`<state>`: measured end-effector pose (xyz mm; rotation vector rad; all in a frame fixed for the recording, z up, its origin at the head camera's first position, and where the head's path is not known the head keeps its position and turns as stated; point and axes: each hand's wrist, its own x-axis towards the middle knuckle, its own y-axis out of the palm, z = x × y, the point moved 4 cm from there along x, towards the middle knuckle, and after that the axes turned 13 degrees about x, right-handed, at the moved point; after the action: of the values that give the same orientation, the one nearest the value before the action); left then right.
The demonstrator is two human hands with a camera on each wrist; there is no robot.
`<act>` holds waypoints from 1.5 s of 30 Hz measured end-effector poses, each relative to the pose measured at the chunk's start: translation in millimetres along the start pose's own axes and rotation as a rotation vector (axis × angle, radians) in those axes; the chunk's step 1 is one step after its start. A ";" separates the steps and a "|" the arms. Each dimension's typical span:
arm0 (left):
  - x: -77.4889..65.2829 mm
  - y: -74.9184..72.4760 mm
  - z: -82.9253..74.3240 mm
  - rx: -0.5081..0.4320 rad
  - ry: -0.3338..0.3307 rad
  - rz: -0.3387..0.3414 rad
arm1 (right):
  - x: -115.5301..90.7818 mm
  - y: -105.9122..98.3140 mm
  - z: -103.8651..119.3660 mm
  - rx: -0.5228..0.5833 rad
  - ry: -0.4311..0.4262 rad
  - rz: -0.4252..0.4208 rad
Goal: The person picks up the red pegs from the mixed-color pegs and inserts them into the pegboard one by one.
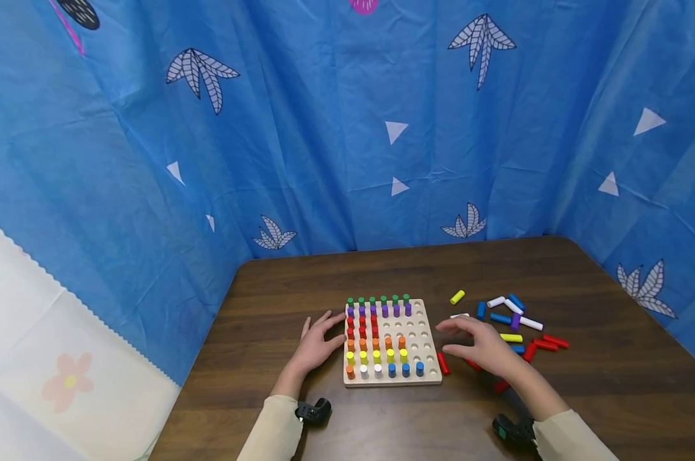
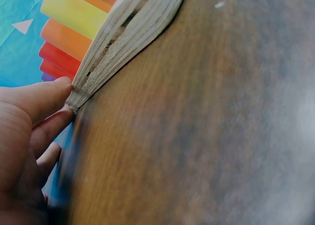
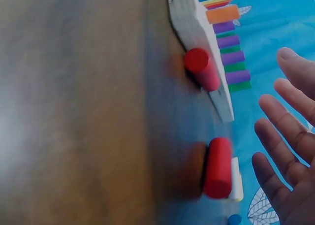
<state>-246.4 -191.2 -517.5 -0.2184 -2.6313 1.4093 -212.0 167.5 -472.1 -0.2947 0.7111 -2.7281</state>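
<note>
A pale wooden pegboard (image 1: 393, 383) lies on the table, with rows of coloured pegs standing in its holes. From back to front come green pegs (image 1: 384, 299), purple, two short red rows, orange and yellow. The front row mixes orange, white and blue pegs (image 1: 405, 370). My left hand (image 1: 315, 346) touches the board's left edge with thumb and fingertips. My right hand (image 1: 482, 346) hovers just right of the board, fingers spread and nothing between them. Beside the board's right edge lies a loose red peg (image 1: 442, 363); another red peg (image 3: 218, 168) shows below the right fingers.
Loose pegs lie scattered on the wooden table (image 1: 324, 282) at the right, among them a yellow peg (image 1: 457, 297), a purple peg (image 1: 515, 321), a white peg (image 1: 531, 323) and several blue and red ones. A blue patterned curtain (image 1: 324, 128) hangs behind the table.
</note>
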 end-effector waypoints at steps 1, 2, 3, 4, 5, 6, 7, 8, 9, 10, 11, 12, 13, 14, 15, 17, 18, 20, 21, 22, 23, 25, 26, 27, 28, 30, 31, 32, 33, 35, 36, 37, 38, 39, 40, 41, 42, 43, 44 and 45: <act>0.0 -0.5 -0.2 -0.001 0.000 -0.002 | -1.1 -0.6 -1.7 0.002 0.007 -0.002; 0.2 -0.9 -0.4 0.000 -0.001 -0.003 | -2.4 -1.1 -3.5 0.000 0.012 -0.001; 0.2 -1.1 -0.4 0.001 0.000 -0.003 | -3.8 -1.6 -5.2 0.001 0.019 -0.001; 0.2 -1.1 -0.6 0.003 0.001 -0.003 | -5.2 -2.1 -6.7 -0.001 0.023 -0.001; 0.4 -1.1 -0.6 0.006 0.000 -0.003 | -6.4 -2.5 -8.2 0.001 0.027 0.000; 0.5 -0.9 -0.5 0.008 0.001 -0.003 | -7.7 -2.9 -9.5 0.000 0.027 0.004; 0.6 -0.7 -0.5 0.010 0.000 -0.002 | -8.8 -3.3 -10.8 -0.003 0.027 0.009; 0.6 -0.5 -0.5 0.011 0.000 -0.001 | -9.8 -3.7 -11.9 -0.007 0.028 0.016; 0.6 -0.3 -0.5 0.013 -0.001 -0.001 | -10.5 -3.9 -12.8 -0.005 0.029 0.020; 0.6 -0.2 -0.6 0.014 -0.001 -0.003 | -11.1 -4.1 -13.7 -0.006 0.030 0.025; 0.6 -0.2 -0.6 0.012 -0.001 -0.003 | -11.5 -4.2 -14.6 -0.006 0.031 0.028; 0.6 -0.1 -0.7 0.011 -0.001 -0.004 | -11.9 -4.3 -15.3 -0.008 0.032 0.030; 0.5 -0.1 -1.0 0.010 0.000 -0.005 | -12.2 -4.2 -15.9 -0.011 0.031 0.032; 0.3 -0.2 -1.3 0.010 0.001 -0.006 | -12.6 -4.2 -16.4 -0.013 0.032 0.033; 0.1 -0.2 -1.6 0.009 0.001 -0.006 | -12.9 -4.1 -17.0 -0.011 0.034 0.034; -0.4 -0.3 -1.8 0.008 -0.001 -0.005 | -13.2 -3.6 -18.1 -0.009 0.039 0.037; -0.7 -0.3 -2.0 0.008 -0.001 -0.005 | -13.6 -3.2 -18.5 -0.008 0.043 0.039; -1.0 -0.4 -2.3 0.008 -0.005 -0.004 | -14.0 -2.5 -19.6 -0.005 0.047 0.046; -0.9 -0.4 -2.3 0.008 -0.007 -0.002 | -14.2 -2.0 -20.2 -0.005 0.048 0.049; -0.7 -0.4 -2.3 0.008 -0.008 -0.002 | -14.4 -1.4 -20.7 -0.005 0.047 0.052; -0.5 -0.4 -2.3 0.008 -0.008 -0.002 | -14.7 -0.8 -21.3 -0.005 0.047 0.056; 0.0 -0.6 -2.1 0.006 -0.009 -0.001 | -15.1 0.8 -22.2 -0.008 0.041 0.061; 0.3 -0.7 -1.9 0.005 -0.008 -0.001 | -15.2 1.8 -22.8 -0.012 0.039 0.064; 0.3 -0.8 -1.7 0.004 -0.008 -0.002 | -15.3 2.9 -23.2 -0.016 0.037 0.066; 0.3 -0.8 -1.5 0.003 -0.008 -0.003 | -15.3 4.1 -23.6 -0.022 0.035 0.067; 0.1 -1.0 -1.5 0.003 -0.007 -0.005 | -14.9 6.7 -24.4 -0.041 0.029 0.068; 0.1 -1.1 -1.4 0.004 -0.007 -0.005 | -14.6 8.0 -24.5 -0.055 0.026 0.068; -0.1 -1.2 -1.4 0.004 -0.007 -0.005 | -14.4 9.2 -24.7 -0.068 0.022 0.067; -0.2 -1.2 -1.4 0.004 -0.007 -0.005 | -14.2 10.3 -24.8 -0.082 0.019 0.065; -0.5 -1.2 -1.5 0.004 -0.008 -0.002 | -14.0 12.1 -24.9 -0.110 0.012 0.063; -0.7 -1.2 -1.6 0.004 -0.010 0.001 | -14.0 12.7 -24.9 -0.121 0.008 0.062; -0.8 -1.2 -1.6 0.004 -0.013 0.003 | -14.1 13.1 -24.9 -0.131 0.007 0.060; -1.1 -1.3 -1.8 0.005 -0.015 0.005 | -14.2 13.3 -24.9 -0.137 0.004 0.059; -1.3 -1.4 -2.0 0.006 -0.016 0.006 | -14.2 13.4 -24.8 -0.141 0.003 0.058; -1.4 -1.6 -2.2 0.006 -0.018 0.007 | -14.3 13.5 -24.8 -0.147 0.001 0.058; -1.6 -2.0 -2.7 0.009 -0.013 0.006 | -14.3 13.6 -24.8 -0.149 0.000 0.058; -1.7 -2.3 -2.9 0.010 -0.017 0.007 | -14.3 13.6 -24.8 -0.150 -0.001 0.058; -1.7 -2.5 -3.0 0.012 -0.017 0.006 | -14.1 13.7 -24.8 -0.152 -0.003 0.058; -1.6 -2.7 -3.1 0.013 -0.018 0.007 | -13.9 13.8 -24.9 -0.154 -0.004 0.058; -1.4 -2.9 -3.2 0.013 -0.016 0.005 | -13.7 14.0 -25.0 -0.155 -0.005 0.058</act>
<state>-244.6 -190.4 -513.4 -0.2138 -2.6357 1.4350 -202.6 171.6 -502.2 -0.3109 0.9177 -2.6218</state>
